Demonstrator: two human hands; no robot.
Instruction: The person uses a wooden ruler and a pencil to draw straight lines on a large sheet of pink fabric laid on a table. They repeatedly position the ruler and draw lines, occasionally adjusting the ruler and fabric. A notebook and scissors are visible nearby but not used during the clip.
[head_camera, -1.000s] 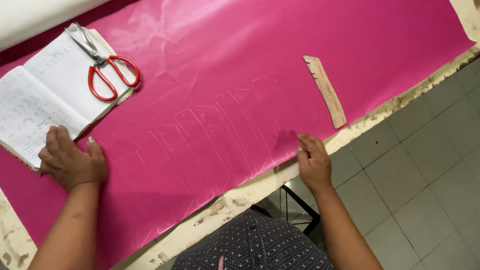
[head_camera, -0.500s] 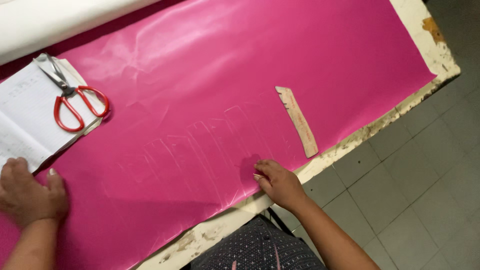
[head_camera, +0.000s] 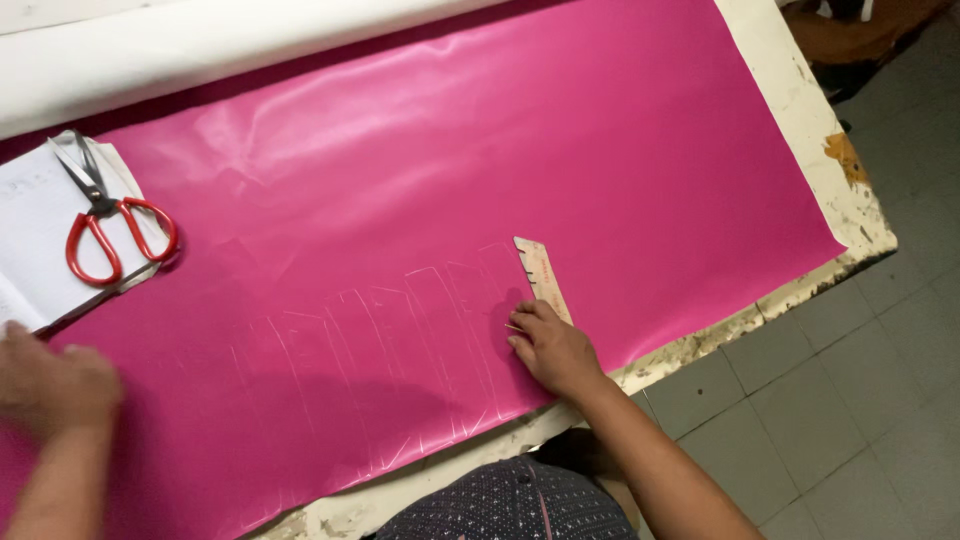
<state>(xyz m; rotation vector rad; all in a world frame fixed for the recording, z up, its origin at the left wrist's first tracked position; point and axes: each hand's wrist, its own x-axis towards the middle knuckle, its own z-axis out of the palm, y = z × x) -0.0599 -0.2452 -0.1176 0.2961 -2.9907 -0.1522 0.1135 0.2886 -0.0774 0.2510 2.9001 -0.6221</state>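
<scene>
A sheet of bright pink fabric (head_camera: 480, 170) covers the table, with pale chalk lines (head_camera: 400, 350) forming several narrow strips near the front edge. My right hand (head_camera: 552, 348) lies on the near end of a short pale wooden ruler (head_camera: 538, 268) just right of those lines. Its fingers are curled over the ruler, and a small white sliver shows at the fingertips. My left hand (head_camera: 55, 385), blurred, rests on the fabric at the far left and holds nothing I can see. It is close to an open notebook (head_camera: 35, 225).
Red-handled scissors (head_camera: 110, 225) lie on the notebook at the left. A white roll of cloth (head_camera: 200, 50) runs along the far side. The table's worn cream edge (head_camera: 830, 170) shows at the right and front, with grey floor tiles (head_camera: 860, 400) beyond.
The view has shifted, so everything sits further left in frame. My right hand moved from the chalk lines onto the ruler's near end. My left hand stays on the fabric at the left.
</scene>
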